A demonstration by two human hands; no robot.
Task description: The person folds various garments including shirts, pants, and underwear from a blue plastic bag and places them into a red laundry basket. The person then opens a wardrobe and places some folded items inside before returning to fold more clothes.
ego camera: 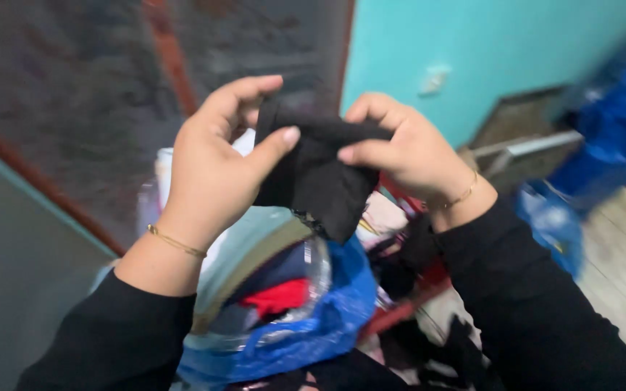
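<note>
Both hands are pinching a small black cloth, held up in the air at chest height. Left hand grips its left edge between thumb and fingers, right hand has the top right edge. Looks light, soft and floppy, so edges or corners seem best to hold. Below sits a blue bag of clothes.
</note>
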